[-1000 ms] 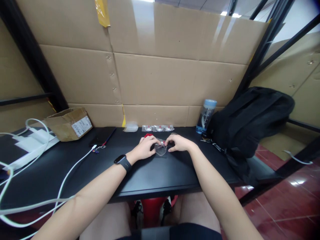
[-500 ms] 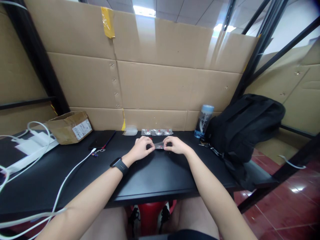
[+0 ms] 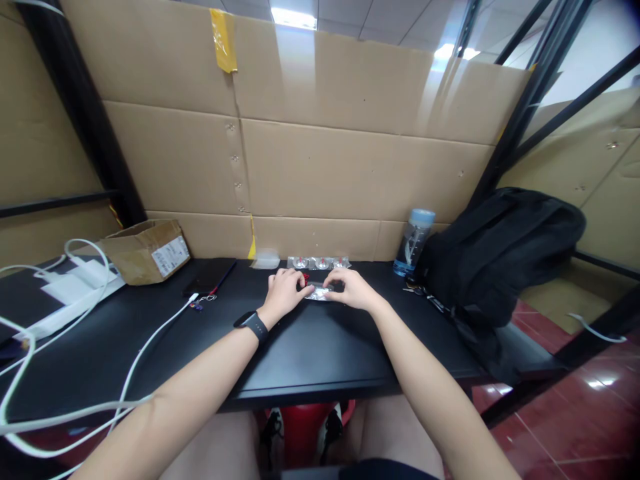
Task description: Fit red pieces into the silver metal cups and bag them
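A small clear plastic packet [image 3: 319, 293] lies between my two hands on the black table. My left hand [image 3: 286, 291] wears a dark watch at its wrist; its thumb and fingers close on the packet's left end. From the other side, my right hand [image 3: 351, 291] pinches the packet's right end. Part of a small red thing [image 3: 306, 279] shows just beyond my left fingers. Behind the hands, a row of clear packets [image 3: 323, 263] with round pieces and red marks lies near the cardboard wall.
An open cardboard box [image 3: 150, 253], a phone [image 3: 210, 277] and white cables [image 3: 145, 347] are at the left. A translucent case [image 3: 266, 259] stands at the back. A water bottle [image 3: 414, 241], keys and a black backpack [image 3: 500, 247] are at the right.
The packet now lies flatter and looks shinier between my fingers. Both hands have shifted slightly around it. The whole view has moved a little, so the surroundings appear further right.
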`<state>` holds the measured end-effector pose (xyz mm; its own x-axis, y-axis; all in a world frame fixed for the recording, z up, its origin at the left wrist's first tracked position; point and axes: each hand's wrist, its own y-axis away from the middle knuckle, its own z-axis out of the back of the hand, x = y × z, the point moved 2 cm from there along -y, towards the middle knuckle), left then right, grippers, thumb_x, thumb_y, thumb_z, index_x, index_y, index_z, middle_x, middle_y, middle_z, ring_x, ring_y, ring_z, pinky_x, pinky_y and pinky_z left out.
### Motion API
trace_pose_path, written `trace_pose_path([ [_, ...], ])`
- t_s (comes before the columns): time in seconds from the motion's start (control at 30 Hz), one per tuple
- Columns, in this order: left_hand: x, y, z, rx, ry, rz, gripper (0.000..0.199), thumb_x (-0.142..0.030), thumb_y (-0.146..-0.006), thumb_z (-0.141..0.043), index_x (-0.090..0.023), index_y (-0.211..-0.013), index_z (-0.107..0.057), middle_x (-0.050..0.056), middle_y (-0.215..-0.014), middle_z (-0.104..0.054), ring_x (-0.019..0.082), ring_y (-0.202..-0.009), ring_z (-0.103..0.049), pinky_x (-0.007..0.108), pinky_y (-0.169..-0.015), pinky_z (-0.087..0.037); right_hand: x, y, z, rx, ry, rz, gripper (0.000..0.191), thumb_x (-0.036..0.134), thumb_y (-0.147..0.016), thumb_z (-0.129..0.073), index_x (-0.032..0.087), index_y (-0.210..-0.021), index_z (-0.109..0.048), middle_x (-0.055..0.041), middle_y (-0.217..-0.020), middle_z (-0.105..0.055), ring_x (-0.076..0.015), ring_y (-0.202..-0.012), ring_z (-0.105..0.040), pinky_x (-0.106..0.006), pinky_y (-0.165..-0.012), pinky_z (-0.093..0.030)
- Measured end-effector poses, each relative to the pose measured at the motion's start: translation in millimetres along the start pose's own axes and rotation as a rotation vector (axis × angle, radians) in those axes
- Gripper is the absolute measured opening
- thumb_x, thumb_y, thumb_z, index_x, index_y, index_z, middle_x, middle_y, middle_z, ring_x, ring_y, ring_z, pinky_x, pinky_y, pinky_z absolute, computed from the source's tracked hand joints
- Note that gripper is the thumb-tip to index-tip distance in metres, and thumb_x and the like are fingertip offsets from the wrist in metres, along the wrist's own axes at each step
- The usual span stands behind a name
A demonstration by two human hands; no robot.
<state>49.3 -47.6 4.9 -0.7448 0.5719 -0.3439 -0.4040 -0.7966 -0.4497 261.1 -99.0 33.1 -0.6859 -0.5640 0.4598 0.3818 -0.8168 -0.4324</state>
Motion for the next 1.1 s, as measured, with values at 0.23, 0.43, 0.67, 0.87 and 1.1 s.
trace_pose_path([
  [0.23, -8, 6, 2.1, 0.097, 0.077, -0.131, 0.025, -0.045, -0.091, -0.063, -0.028, -0.109, -0.061, 0.004, -0.119, -0.07, 0.028, -0.122, -0.052, 0.042, -0.096, -0.032, -8, 1, -17, 0.155, 0.159, -0.077, 0.024, 0.022, -0.08, -0.081, 0.025, -0.102, -0.075, -0.0027, -0.102, -0.077, -0.023, -0.099, -0.068, -0.036, -0.094, -0.043],
  [0.43, -7, 7, -0.3, 0.178, 0.134, -0.151, 0.033, -0.031, -0.094, -0.057, -0.031, -0.127, -0.054, 0.001, -0.11, -0.076, 0.025, -0.12, -0.058, 0.042, -0.095, -0.029, -13, 1, -12, 0.057, -0.02, -0.221, 0.023, 0.023, -0.089, -0.069, 0.026, -0.112, -0.07, -0.0016, -0.104, -0.079, -0.0207, -0.099, -0.072, -0.037, -0.096, -0.044],
  [0.67, -5, 6, 3.1, 0.15, 0.193, -0.045, 0.035, -0.029, -0.092, -0.057, -0.032, -0.126, -0.052, -0.004, -0.092, -0.079, 0.023, -0.102, -0.069, 0.039, -0.09, -0.029, -27, 0, -16, 0.074, -0.258, -0.262, 0.026, 0.026, -0.088, -0.068, 0.019, -0.114, -0.068, -0.0036, -0.089, -0.078, -0.0183, -0.079, -0.071, -0.031, -0.079, -0.051],
  [0.87, -1, 7, -1.8, 0.187, 0.104, -0.046, 0.032, -0.029, -0.087, -0.062, -0.03, -0.119, -0.056, -0.004, -0.088, -0.079, 0.024, -0.103, -0.067, 0.037, -0.084, -0.025, -31, 0, -19, 0.061, -0.17, -0.143, 0.036, 0.026, -0.074, -0.084, 0.019, -0.107, -0.073, -0.0048, -0.099, -0.075, -0.0192, -0.091, -0.067, -0.031, -0.085, -0.05],
  [1.1, 1, 8, 0.8, 0.209, 0.055, -0.053, 0.03, -0.034, -0.086, -0.065, -0.029, -0.115, -0.058, -0.006, -0.085, -0.077, 0.022, -0.097, -0.066, 0.036, -0.079, -0.023, -20, 0, -25, 0.144, -0.073, -0.08, 0.035, 0.028, -0.072, -0.088, 0.023, -0.104, -0.076, -0.0032, -0.104, -0.073, -0.0202, -0.096, -0.066, -0.031, -0.088, -0.047],
])
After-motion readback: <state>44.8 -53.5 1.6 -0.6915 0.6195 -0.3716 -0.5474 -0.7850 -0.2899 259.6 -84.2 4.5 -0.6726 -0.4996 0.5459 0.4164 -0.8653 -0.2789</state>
